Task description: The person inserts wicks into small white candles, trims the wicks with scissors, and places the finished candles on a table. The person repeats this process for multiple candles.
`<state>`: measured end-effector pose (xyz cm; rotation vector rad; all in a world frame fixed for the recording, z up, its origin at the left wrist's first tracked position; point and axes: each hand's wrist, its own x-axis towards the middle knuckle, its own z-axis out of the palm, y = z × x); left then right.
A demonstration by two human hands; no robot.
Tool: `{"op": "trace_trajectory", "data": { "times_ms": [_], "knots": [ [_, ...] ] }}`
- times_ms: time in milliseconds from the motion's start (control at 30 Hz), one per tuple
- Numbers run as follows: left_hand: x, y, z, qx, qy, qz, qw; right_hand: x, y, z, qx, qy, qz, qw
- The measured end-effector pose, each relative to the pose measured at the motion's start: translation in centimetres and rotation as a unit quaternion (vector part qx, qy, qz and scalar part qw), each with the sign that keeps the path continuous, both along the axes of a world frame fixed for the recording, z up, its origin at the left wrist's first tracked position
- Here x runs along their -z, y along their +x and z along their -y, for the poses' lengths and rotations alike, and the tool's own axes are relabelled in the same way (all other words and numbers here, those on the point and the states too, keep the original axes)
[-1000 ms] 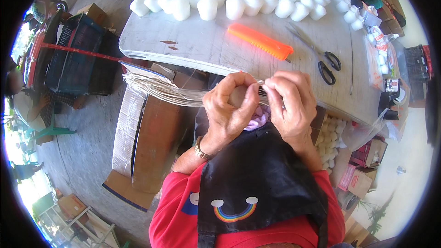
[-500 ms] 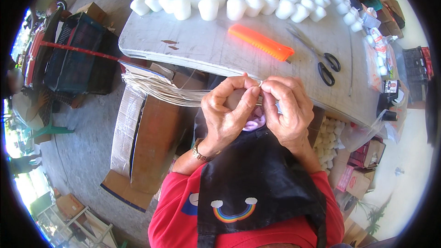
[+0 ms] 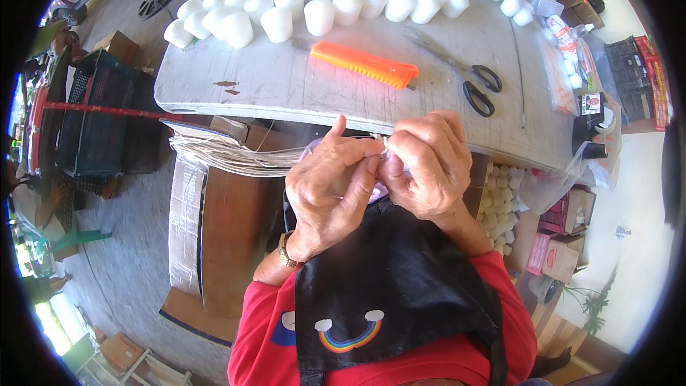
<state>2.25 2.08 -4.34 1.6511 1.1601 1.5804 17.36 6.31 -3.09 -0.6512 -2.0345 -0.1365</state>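
Observation:
In front of my chest, below the table's near edge, both hands meet at a thin white cord [image 3: 385, 144]. My left hand [image 3: 321, 189] pinches it between thumb and forefinger, with another finger raised. With bent fingers, my right hand [image 3: 431, 164] grips the cord close beside the left fingertips. A bundle of long white strands [image 3: 232, 155], which look like wicks, runs from an open carton to behind my left hand. Just beyond my hands on the table lie an orange utility knife [image 3: 364, 64] and a pair of scissors [image 3: 471, 75] with black handles.
Many white cup-shaped candles [image 3: 318, 18] crowd the far part of the grey table [image 3: 264, 78]. The open cardboard carton [image 3: 232, 236] stands at my left. Plastic bags [image 3: 561, 75] hang over the table's right side. More small pale pieces [image 3: 504, 204] sit below it.
My head view has shifted, so the table things sit further left. A finger of my left hand has lifted, and more cord shows between the fingertips.

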Motion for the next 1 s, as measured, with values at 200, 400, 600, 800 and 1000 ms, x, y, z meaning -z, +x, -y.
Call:
{"op": "trace_trajectory", "data": {
  "times_ms": [200, 400, 600, 800, 1000],
  "knots": [
    [-0.7, -0.3, -0.2, 0.013, 0.043, -0.103, 0.994, -0.2, 0.9, -0.1, 0.034, 0.033, 0.010, 0.999],
    [-0.1, -0.3, -0.6, -0.058, 0.087, -0.148, 0.983, -0.6, 1.5, -0.3, 0.043, 0.041, 0.012, 0.998],
    [0.6, -0.1, -0.8, -0.030, 0.029, 0.062, 0.997, -0.8, 0.6, 0.5, -0.016, -0.144, -0.086, 0.986],
    [0.6, -0.2, -1.8, 0.128, 0.024, 0.213, 0.968, -0.4, -0.8, 1.9, -0.070, -0.462, 0.010, 0.884],
    [0.7, 0.3, -1.4, 0.167, -0.129, 0.318, 0.924, -0.1, -0.6, 2.1, -0.110, -0.484, -0.078, 0.865]
  ]
}}
